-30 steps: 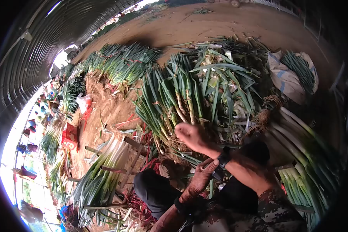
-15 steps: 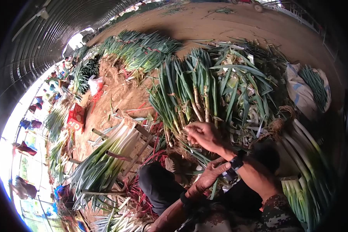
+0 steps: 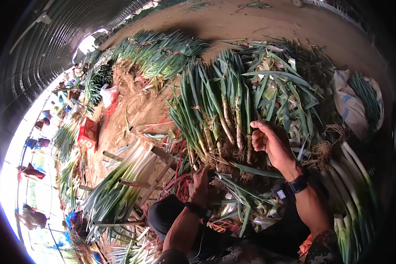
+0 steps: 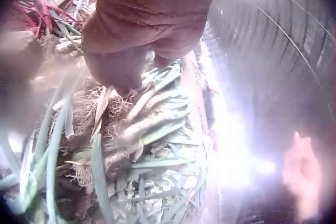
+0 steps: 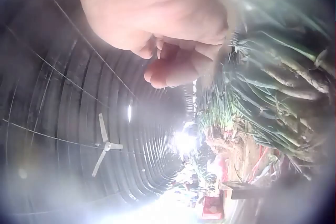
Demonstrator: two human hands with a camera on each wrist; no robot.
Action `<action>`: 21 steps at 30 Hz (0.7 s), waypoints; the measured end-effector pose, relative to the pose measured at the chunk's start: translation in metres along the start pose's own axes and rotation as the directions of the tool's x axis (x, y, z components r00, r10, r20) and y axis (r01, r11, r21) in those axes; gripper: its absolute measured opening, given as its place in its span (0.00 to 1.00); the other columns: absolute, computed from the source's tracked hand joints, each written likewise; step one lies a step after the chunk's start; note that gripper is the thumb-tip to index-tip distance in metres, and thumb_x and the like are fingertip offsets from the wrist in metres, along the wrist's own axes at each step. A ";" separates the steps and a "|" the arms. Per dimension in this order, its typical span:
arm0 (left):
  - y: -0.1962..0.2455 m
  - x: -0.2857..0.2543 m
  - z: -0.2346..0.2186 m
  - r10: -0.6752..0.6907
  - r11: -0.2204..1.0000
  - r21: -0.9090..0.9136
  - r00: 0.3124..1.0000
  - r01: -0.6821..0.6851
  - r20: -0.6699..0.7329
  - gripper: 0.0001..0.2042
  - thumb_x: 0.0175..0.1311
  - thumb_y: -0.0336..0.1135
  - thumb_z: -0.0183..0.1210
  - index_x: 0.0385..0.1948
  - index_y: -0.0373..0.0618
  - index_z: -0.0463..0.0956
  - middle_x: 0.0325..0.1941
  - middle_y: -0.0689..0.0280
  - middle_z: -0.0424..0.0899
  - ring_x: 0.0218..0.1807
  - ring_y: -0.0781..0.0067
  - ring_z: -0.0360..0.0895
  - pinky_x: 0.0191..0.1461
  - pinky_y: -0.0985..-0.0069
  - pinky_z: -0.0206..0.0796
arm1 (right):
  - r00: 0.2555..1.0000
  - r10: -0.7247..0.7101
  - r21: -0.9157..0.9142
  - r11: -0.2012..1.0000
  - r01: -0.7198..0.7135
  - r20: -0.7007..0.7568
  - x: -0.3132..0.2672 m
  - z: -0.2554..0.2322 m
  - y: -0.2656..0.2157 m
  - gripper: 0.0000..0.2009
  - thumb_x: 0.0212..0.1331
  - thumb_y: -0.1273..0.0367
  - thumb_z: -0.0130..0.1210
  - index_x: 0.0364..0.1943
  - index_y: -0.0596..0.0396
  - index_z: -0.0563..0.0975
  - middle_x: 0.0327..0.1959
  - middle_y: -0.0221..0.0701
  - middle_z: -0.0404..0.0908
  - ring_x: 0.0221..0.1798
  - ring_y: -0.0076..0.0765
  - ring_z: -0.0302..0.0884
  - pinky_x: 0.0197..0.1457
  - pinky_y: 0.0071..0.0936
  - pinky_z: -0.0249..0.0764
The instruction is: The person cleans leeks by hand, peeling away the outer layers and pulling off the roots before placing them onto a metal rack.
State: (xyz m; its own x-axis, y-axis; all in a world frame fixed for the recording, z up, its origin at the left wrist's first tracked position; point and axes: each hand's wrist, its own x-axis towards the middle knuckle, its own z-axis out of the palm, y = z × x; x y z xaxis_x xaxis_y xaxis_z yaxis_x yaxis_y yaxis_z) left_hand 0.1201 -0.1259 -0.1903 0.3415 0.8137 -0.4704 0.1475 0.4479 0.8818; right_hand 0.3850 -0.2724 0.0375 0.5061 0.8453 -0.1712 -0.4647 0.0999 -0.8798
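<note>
In the head view, a bundle of leeks (image 3: 209, 101) lies on the ground, roots toward the person. The left hand (image 3: 200, 182) is at the roots near the bundle's lower left. In the left wrist view, the fingers of the left hand (image 4: 142, 29) point down at the tangled roots (image 4: 113, 111); whether they pinch anything is hidden. The right hand (image 3: 270, 143) is raised over the bundle's right side, fingers loosely curled, with nothing in it. The right wrist view shows the right hand (image 5: 168, 35) holding nothing, with leeks (image 5: 283, 82) beside it.
A wooden rack (image 3: 156, 176) with leeks stands left of the knee; red ties lie beside it. Loose leaves (image 3: 277, 92) are heaped behind and right. A white sack (image 3: 350, 103) lies far right, more leeks (image 3: 352, 189) near the right arm, and a red box (image 3: 89, 133) at left.
The hands have separated: the left has left the right wrist and moved forward and left to the roots; the right has moved to the right and lifted away from the bundle's lower stems.
</note>
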 end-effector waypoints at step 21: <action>-0.088 0.171 -0.033 0.219 0.948 0.222 0.973 -0.229 0.067 0.10 0.60 0.36 0.62 0.34 0.38 0.82 0.23 0.63 0.79 0.28 0.70 0.78 0.34 0.71 0.72 | 0.978 0.182 -0.170 0.965 -0.198 -0.107 0.000 0.007 0.006 0.16 0.71 0.59 0.51 0.48 0.58 0.80 0.27 0.29 0.81 0.26 0.22 0.78 0.32 0.20 0.73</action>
State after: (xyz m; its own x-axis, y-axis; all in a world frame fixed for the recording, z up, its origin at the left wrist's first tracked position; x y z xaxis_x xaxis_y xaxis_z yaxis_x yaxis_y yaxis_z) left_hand 0.1347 -0.0137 -0.3496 0.4268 0.8654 -0.2625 0.2679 0.1562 0.9507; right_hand 0.3775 -0.2680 0.0350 0.4879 0.7884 -0.3747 -0.4255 -0.1600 -0.8907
